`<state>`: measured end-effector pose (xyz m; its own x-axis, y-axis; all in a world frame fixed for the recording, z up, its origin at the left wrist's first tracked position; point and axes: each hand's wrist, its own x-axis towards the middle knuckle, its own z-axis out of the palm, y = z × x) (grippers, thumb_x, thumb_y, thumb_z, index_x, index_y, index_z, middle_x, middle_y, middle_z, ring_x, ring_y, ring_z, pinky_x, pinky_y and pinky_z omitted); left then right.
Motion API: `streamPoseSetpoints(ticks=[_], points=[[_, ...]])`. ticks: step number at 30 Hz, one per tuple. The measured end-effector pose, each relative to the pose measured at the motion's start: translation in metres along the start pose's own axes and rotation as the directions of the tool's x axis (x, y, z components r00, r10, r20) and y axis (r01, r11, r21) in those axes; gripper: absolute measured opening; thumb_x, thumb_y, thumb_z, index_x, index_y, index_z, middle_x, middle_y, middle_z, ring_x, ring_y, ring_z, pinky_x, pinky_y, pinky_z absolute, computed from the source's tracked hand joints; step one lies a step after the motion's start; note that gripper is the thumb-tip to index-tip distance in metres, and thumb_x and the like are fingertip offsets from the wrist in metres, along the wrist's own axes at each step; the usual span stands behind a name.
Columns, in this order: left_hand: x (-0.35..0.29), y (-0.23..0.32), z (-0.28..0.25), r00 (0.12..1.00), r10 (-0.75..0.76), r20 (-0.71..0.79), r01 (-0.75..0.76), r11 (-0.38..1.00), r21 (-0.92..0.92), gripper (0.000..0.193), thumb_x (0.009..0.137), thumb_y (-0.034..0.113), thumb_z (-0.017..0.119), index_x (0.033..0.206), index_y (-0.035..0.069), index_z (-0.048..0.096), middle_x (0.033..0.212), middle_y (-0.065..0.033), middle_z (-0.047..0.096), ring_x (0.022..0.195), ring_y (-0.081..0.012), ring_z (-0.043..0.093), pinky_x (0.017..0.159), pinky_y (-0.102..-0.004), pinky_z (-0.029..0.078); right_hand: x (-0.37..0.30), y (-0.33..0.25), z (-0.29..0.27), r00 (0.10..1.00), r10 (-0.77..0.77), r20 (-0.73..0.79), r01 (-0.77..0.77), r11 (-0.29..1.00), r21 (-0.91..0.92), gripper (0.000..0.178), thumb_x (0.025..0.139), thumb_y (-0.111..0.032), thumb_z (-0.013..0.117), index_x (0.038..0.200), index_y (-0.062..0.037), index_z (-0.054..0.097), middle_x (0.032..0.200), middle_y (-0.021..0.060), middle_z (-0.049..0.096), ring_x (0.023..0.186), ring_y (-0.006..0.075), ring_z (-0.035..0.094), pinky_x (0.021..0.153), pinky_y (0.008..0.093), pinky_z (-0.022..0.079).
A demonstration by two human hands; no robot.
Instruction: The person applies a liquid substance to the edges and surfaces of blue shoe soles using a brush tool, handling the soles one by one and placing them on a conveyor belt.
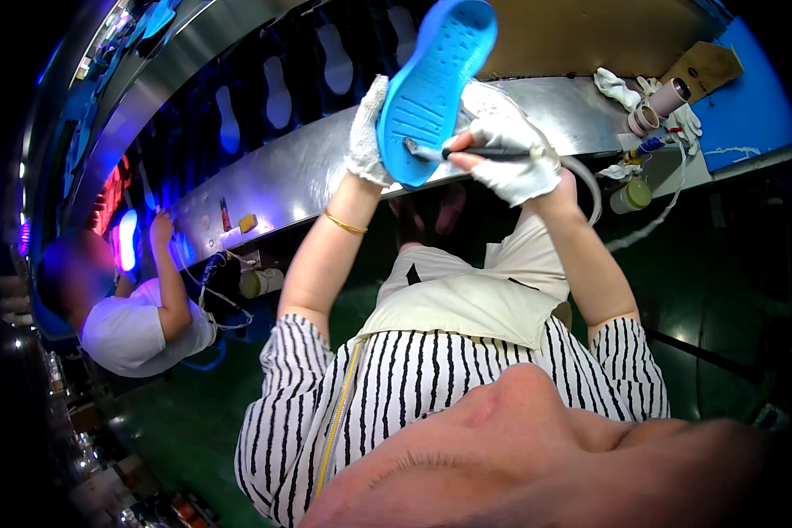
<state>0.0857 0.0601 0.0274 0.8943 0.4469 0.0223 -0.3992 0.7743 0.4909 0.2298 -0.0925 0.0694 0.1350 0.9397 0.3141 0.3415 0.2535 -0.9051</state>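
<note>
A bright blue shoe sole (436,79) is held up, tilted, above the metal ledge. My left hand (369,132), in a white glove, is closed on the sole's left edge. My right hand (508,145) wears a white glove with bare fingertips showing. It grips a brush (493,154) with a dark handle, like a pen. The brush's tip lies against the sole's lower, grooved part. A pale hose (590,183) loops beside my right wrist; where it ends is hidden.
Pale soles (334,60) lie in a row on the dark conveyor behind the metal ledge (308,163). Spare gloves (618,88), a pink cup (669,97) and a jar (632,197) stand at right. At left, a co-worker (141,317) handles a glowing sole.
</note>
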Motion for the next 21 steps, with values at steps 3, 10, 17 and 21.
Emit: streamPoseSetpoints(ticks=[3, 10, 17, 21], points=[[-0.004, -0.016, 0.015, 0.987, 0.115, -0.111, -0.116, 0.993, -0.008, 0.063, 0.093, 0.052, 0.040, 0.125, -0.001, 0.049, 0.114, -0.0173, 0.060, 0.099, -0.0295, 0.061, 0.088, -0.0411, 0.050, -0.017, 0.016, 0.027, 0.998, 0.020, 0.065, -0.028, 0.993, 0.117, 0.011, 0.074, -0.007, 0.073, 0.082, -0.0036, 0.066, 0.071, 0.0063, 0.064, 0.066, 0.0145, 0.061, 0.062, 0.0261, 0.048], [-0.022, -0.032, 0.003, 0.961, 0.228, -0.159, -0.233, 0.973, -0.008, 0.064, 0.090, 0.052, 0.040, 0.127, 0.000, 0.047, 0.117, -0.0194, 0.057, 0.102, -0.0328, 0.059, 0.091, -0.0435, 0.047, 0.001, 0.000, 0.020, 0.970, -0.121, -0.212, 0.115, 0.993, -0.043, 0.007, 0.077, -0.003, 0.070, 0.082, -0.0013, 0.066, 0.073, 0.0047, 0.063, 0.065, 0.0107, 0.058, 0.060, 0.0249, 0.047], [-0.038, -0.035, -0.007, 0.975, 0.216, -0.043, -0.220, 0.969, -0.111, 0.057, 0.089, 0.047, 0.038, 0.121, 0.001, 0.050, 0.111, -0.0181, 0.059, 0.095, -0.0311, 0.060, 0.087, -0.0417, 0.050, -0.021, -0.028, 0.052, 0.939, -0.337, 0.072, 0.337, 0.941, 0.020, 0.013, 0.073, -0.003, 0.072, 0.084, -0.0028, 0.064, 0.076, 0.0094, 0.063, 0.067, 0.0190, 0.061, 0.063, 0.0283, 0.049], [-0.051, -0.042, 0.017, 0.965, 0.261, 0.031, -0.254, 0.956, -0.148, 0.053, 0.090, 0.043, 0.042, 0.124, 0.002, 0.049, 0.114, -0.0168, 0.058, 0.098, -0.0295, 0.060, 0.089, -0.0416, 0.050, -0.011, -0.023, 0.035, 0.956, -0.147, -0.252, 0.176, 0.980, 0.096, 0.007, 0.079, -0.004, 0.069, 0.083, -0.0011, 0.066, 0.072, 0.0062, 0.066, 0.065, 0.0123, 0.061, 0.061, 0.0240, 0.049]])
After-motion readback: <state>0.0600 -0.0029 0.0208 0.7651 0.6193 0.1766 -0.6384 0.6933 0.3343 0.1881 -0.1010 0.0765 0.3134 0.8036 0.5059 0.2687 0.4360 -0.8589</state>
